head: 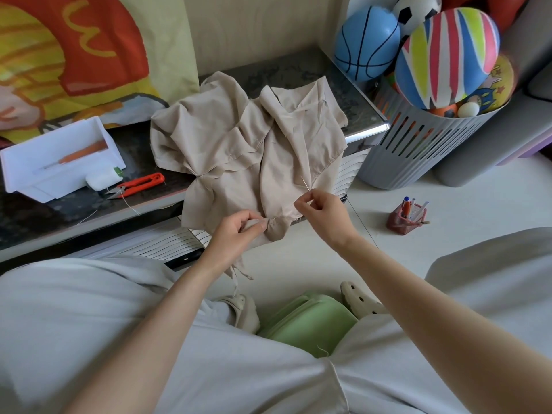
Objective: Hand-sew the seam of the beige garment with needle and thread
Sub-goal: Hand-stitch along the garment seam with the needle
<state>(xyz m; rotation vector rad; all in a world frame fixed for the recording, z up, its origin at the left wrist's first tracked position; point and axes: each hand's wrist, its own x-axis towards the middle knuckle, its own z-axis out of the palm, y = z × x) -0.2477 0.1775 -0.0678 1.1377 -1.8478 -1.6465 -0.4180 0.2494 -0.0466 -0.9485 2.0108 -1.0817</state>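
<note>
Both forearms extend forward. Your left hand (236, 228) grips the bunched hem of the beige garment (239, 138), which drapes over the worktop (59, 216) edge; fingers of your right hand (325, 215) pinch the needle (304, 183), angled upward.

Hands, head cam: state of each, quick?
Left hand: closed, pinching a bunched edge of the beige garment.
Right hand: closed, pinching the needle.

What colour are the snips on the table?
The snips are orange-red with metal tips, seen best in the head view.
</note>
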